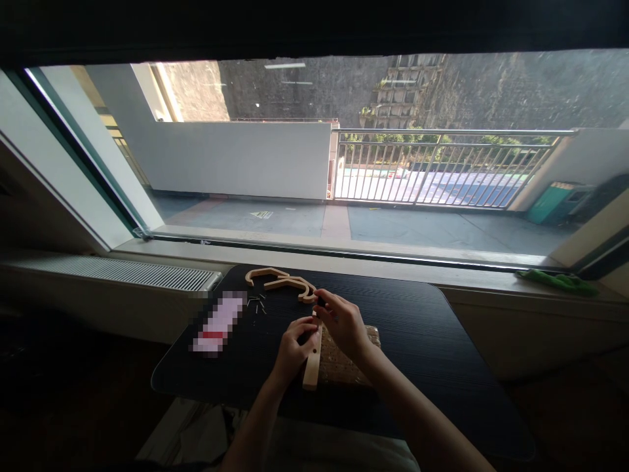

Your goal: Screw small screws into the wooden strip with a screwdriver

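A pale wooden strip with a dark hole in it lies pointing away from me on the black table, along the left edge of a brown woven-looking block. My left hand grips the strip near its far end, fingers closed on it. Over that same end, my right hand pinches a short dark tool; its tip is hidden, so its exact kind is unclear. Two curved wooden hook pieces lie just beyond my hands. Several small screws are scattered to the left.
The black tabletop has rounded corners and stands against the window sill. A pixelated pink and white item lies at its left. Left of the table is a white slatted radiator cover. A green cloth rests on the sill.
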`<state>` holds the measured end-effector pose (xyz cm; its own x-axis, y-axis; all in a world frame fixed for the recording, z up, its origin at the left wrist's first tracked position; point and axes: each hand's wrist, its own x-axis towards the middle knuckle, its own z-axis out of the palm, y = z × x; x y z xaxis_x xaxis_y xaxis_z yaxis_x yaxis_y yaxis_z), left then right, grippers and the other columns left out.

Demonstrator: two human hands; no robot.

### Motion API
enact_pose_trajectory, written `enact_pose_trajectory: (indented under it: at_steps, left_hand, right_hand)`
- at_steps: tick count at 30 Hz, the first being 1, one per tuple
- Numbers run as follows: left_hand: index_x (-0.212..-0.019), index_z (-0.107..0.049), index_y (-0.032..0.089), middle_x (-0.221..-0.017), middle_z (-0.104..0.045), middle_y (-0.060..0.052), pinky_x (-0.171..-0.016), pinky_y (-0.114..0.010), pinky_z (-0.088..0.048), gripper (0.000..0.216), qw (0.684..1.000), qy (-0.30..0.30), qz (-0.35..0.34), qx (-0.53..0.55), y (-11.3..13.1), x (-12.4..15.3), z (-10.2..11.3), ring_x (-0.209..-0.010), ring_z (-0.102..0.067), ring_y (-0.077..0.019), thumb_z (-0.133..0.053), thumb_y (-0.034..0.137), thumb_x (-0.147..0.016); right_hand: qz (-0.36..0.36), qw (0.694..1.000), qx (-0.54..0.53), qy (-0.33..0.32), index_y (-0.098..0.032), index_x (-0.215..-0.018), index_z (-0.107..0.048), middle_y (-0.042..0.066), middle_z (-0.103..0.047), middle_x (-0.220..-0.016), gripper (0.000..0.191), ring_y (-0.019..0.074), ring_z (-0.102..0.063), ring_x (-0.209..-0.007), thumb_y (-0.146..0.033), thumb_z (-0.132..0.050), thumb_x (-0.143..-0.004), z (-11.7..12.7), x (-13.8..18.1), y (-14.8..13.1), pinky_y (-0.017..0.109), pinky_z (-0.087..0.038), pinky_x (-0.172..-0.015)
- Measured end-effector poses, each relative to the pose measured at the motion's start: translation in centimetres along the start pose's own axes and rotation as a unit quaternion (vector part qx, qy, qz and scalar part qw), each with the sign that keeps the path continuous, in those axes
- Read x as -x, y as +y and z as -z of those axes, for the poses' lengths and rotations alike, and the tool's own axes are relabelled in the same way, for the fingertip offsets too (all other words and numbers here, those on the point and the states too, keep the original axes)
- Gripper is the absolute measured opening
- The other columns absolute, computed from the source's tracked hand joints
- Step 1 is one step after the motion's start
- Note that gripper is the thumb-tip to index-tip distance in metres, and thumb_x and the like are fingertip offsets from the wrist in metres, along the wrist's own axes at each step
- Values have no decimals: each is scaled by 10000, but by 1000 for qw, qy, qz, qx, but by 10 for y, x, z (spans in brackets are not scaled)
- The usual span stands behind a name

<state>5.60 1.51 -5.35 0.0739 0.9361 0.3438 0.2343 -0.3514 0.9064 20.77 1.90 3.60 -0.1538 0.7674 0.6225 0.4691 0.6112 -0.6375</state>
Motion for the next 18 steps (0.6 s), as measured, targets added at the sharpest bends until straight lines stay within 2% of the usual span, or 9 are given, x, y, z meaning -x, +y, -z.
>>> enact_pose_trajectory:
  at_steps: [7,18]
  left_hand:
    - [-829,-750,203,-1075,-711,-94,-956,-398,-514,110,1000,-2,-11,-1,0,0,0,-1025,-652,-241,-656,207,-773]
    - [-830,-767,215,-1077,-711,-89,-970,-393,-505,119,1000,-4,-6,3,0,-1,1,-1037,-644,-242,-670,214,-762]
  right_hand:
    - [-15,1000,12,-17,-223,-1100,-690,28,-732,-828,249,139,-647,-633,-241,-618,-863,1,-3,3,217,-489,-617]
    - [-4,999,31,-32,-239,-1079,-683,17,-729,-824,233,152,-665,-667,-269,-647,-850,3,-6,5,221,-484,-638]
